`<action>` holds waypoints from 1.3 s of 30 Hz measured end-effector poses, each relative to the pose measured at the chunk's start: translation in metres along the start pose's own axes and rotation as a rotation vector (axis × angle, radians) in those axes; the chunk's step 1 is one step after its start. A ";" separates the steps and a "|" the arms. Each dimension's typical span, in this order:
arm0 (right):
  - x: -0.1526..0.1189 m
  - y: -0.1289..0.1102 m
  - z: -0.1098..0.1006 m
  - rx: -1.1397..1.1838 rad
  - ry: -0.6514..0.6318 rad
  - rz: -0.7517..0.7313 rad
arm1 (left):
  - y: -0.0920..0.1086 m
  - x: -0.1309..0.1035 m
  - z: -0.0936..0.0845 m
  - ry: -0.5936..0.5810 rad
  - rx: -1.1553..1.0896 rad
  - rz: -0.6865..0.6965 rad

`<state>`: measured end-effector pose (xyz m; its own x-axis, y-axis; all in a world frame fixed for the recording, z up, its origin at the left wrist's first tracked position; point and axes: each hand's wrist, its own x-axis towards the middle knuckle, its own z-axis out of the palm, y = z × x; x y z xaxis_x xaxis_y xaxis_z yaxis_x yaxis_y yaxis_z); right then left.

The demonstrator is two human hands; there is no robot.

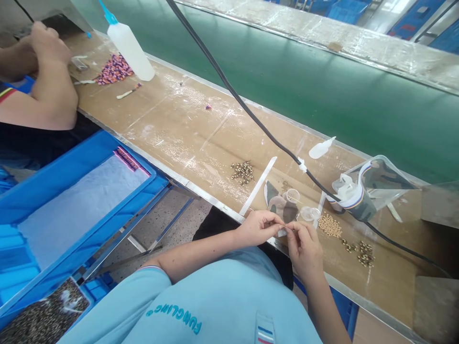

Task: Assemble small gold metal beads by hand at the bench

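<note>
My left hand [258, 228] and my right hand [304, 243] meet at the bench's front edge, fingertips pinched together. What they pinch is too small to make out; a bit of white material [281, 232] shows just under the fingertips. Right behind them lie a camouflage-patterned piece [278, 203], a small clear round dish [291, 196] and clear round lids [309, 213]. A pile of small tan beads [330, 225] is right of my right hand, with dark metallic pieces [366, 254] beyond. Another pile of small metallic pieces [242, 172] sits to the back left of my left hand.
A black cable [229, 88] crosses over the bench [172, 129]. A clear bag [383, 179] stands at right. At left are a white bottle [131, 50], pink and purple pieces [114, 69], another person's arms [53, 86] and a blue tray [71, 177]. Behind runs a green belt [322, 91].
</note>
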<state>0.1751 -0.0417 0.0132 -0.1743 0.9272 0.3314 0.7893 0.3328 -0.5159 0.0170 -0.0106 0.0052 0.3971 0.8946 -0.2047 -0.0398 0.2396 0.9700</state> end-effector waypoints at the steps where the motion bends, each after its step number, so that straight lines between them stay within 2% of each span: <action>1: 0.000 0.000 0.001 0.002 0.005 -0.004 | -0.001 0.000 0.000 0.003 0.009 0.005; 7: 0.001 -0.001 0.004 0.037 0.026 -0.018 | -0.002 -0.001 0.001 0.002 -0.030 -0.004; 16: 0.000 0.004 0.005 0.141 -0.005 0.143 | 0.003 0.001 0.001 -0.011 -0.076 -0.082; 20: 0.000 0.009 0.002 0.099 0.030 0.091 | 0.001 -0.002 0.000 -0.009 -0.013 -0.038; 22: 0.000 0.011 0.000 0.046 0.049 0.039 | 0.002 -0.004 -0.007 -0.006 0.112 0.033; 25: 0.000 0.016 -0.002 -0.024 0.080 0.008 | 0.007 -0.005 -0.029 0.116 0.369 0.149; 29: -0.001 0.022 -0.005 -0.051 0.107 0.003 | 0.015 0.000 -0.068 0.462 0.626 0.216; 31: -0.001 0.025 -0.007 -0.065 0.110 0.010 | 0.016 0.005 -0.083 0.568 0.705 0.218; 34: -0.002 0.028 -0.011 -0.092 0.121 0.022 | 0.015 0.014 -0.092 0.577 0.779 0.220; 39: 0.000 0.029 -0.022 -0.141 0.124 0.035 | 0.012 0.018 -0.089 0.519 0.878 0.223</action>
<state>0.2112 -0.0356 0.0156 -0.0782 0.9069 0.4141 0.8698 0.2650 -0.4162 -0.0579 0.0415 0.0018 0.0118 0.9868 0.1616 0.6991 -0.1237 0.7043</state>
